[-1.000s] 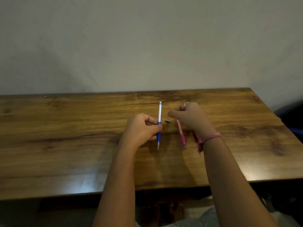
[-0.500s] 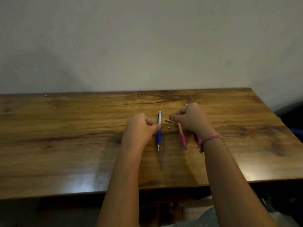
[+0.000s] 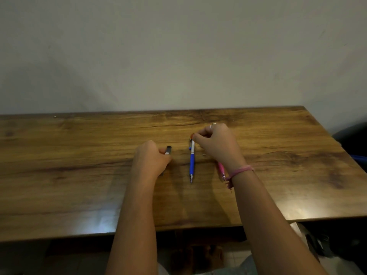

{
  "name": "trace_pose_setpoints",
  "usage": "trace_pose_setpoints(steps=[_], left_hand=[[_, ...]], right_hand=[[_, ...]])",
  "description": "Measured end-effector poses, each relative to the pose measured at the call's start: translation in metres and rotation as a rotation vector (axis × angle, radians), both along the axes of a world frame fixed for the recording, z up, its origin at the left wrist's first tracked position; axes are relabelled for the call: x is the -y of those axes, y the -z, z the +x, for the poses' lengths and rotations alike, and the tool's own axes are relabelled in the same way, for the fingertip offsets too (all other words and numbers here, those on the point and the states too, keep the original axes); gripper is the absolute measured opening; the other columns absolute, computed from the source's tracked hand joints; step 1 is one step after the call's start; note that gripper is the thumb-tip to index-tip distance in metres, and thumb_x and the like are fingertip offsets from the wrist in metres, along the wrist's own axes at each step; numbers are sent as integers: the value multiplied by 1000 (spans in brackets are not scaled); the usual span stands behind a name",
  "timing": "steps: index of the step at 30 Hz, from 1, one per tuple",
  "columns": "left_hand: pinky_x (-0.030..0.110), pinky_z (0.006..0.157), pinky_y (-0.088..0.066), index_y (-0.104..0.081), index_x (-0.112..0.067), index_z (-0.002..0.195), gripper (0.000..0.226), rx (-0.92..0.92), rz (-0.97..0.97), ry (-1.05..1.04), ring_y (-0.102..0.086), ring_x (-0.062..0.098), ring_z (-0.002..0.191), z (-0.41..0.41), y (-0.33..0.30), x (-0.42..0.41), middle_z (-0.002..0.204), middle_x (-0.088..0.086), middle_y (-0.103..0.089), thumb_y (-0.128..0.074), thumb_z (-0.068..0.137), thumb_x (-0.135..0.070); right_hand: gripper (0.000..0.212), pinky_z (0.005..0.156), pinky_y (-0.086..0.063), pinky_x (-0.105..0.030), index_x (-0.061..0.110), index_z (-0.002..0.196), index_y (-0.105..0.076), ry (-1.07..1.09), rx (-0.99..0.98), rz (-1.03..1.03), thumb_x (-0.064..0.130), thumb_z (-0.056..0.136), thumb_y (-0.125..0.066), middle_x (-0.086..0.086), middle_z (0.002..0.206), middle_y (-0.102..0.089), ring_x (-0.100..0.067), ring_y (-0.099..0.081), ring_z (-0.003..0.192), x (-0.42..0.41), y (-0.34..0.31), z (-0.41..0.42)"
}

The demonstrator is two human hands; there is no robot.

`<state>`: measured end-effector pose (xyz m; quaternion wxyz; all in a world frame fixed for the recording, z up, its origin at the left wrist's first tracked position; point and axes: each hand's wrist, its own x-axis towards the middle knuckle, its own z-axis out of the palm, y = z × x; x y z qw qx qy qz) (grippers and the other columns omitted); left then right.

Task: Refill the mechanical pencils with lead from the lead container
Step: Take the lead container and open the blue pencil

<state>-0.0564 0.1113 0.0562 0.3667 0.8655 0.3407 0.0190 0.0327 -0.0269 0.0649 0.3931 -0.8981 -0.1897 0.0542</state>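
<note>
The blue pencil [image 3: 191, 161] lies flat on the wooden table [image 3: 79, 175], white upper barrel, blue grip, metal tip toward the person. The right hand [image 3: 215, 144] pinches its top end with curled fingers. Left of it, the left hand [image 3: 151, 158] curls round a small dark lead container [image 3: 168, 150]. A pink pencil [image 3: 221, 171] peeks from under the right wrist.

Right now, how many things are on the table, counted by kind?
Mechanical pencils: 2, the blue pencil and the pink pencil
Lead containers: 1, the dark lead container held by the left hand
Small loose bits: 1, small piece
Total: 4
</note>
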Motion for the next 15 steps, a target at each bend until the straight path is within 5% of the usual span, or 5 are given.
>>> trace_pose_setpoints(steps=[3,6,9,15], left_hand=[[18,64,-47,-61,-17,108,22,172,-28,47,-57,4,78,2,-3,6,88,-6,-61,-67,87,-18],[12,56,-39,-62,-20,102,15,281,47,133,-57,4,75,3,-9,12,90,-5,-61,-66,88,-21],[11,56,-40,-61,-22,97,13,334,93,174,-57,6,76,4,-12,14,95,-2,-61,-68,86,-19],[14,65,-49,-63,-19,102,20,414,127,193,-58,6,80,3,-14,15,95,-4,-59,-70,83,-16]], right_hand=[[12,46,-39,-8,33,79,-63,-38,-81,81,39,88,-67,14,66,-61,2,-57,59,-13,1,-9],[7,54,-40,-12,31,87,-64,-60,-145,180,38,90,-65,15,75,-63,3,-58,69,-20,2,-14],[8,43,-37,-7,32,84,-64,-27,-182,241,36,91,-64,11,73,-64,5,-56,57,-17,-2,-15],[10,42,-37,-6,26,80,-69,30,-272,432,23,89,-67,7,73,-65,-3,-56,64,-11,-10,-16]])
